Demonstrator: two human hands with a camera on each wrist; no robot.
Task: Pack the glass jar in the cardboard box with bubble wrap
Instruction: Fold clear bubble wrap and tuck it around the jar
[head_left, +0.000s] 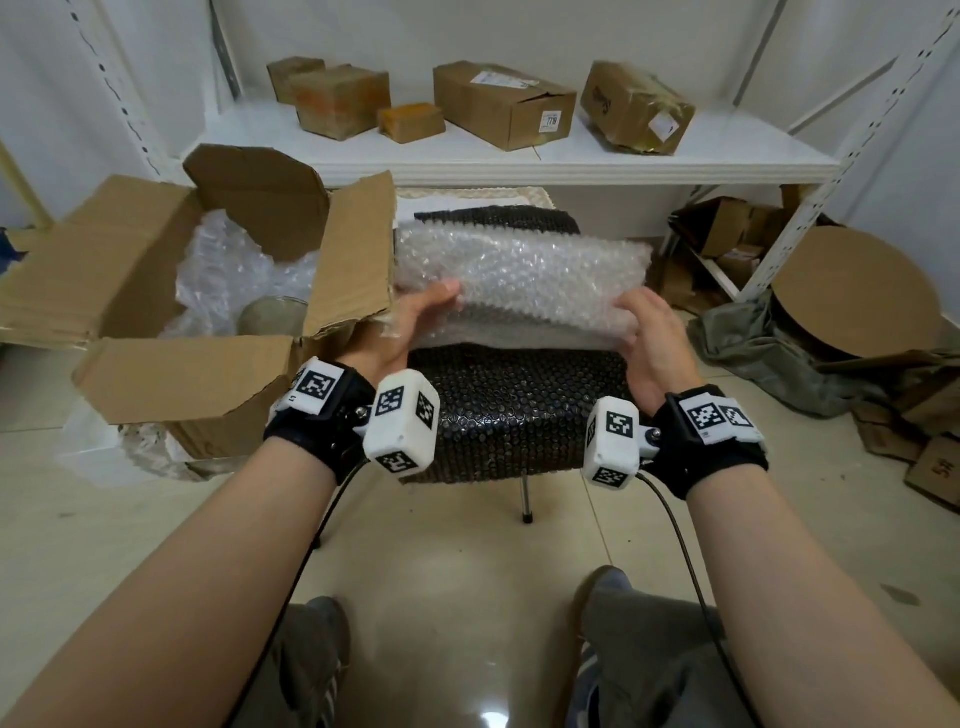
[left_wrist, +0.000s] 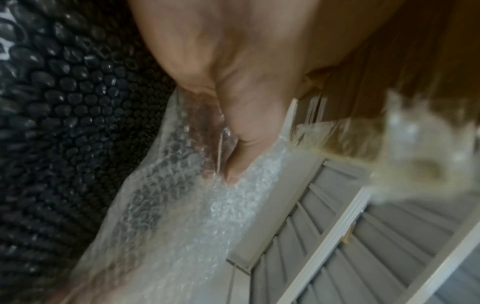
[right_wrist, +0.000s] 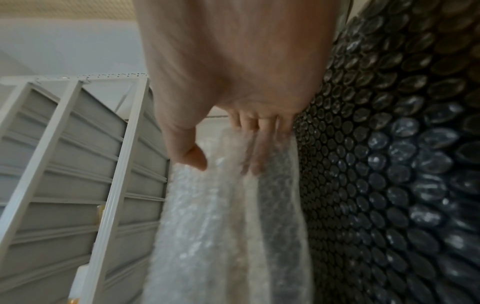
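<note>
- Above the black bubble-textured seat of a metal-legged chair (head_left: 519, 410): a clear sheet of bubble wrap (head_left: 519, 280), folded lengthwise, held up off the seat by both ends
- Left hand (head_left: 410, 325) pinching the left end, thumb on top; right hand (head_left: 652, 340) gripping the right end, fingers curled under
- From the head view only: open brown cardboard box (head_left: 171, 322) just left of the chair, flaps spread, crumpled clear wrap inside, and the round top of a glass jar (head_left: 272, 314) near its right wall
- From the left wrist view only: thumb pressed into the fold, blurred box flap (left_wrist: 389, 67) close beside
- From the right wrist view only: fingers (right_wrist: 255, 148) showing through the translucent layers, thumb apart on the near face
- Sheet milky, small-bubbled, glinting
</note>
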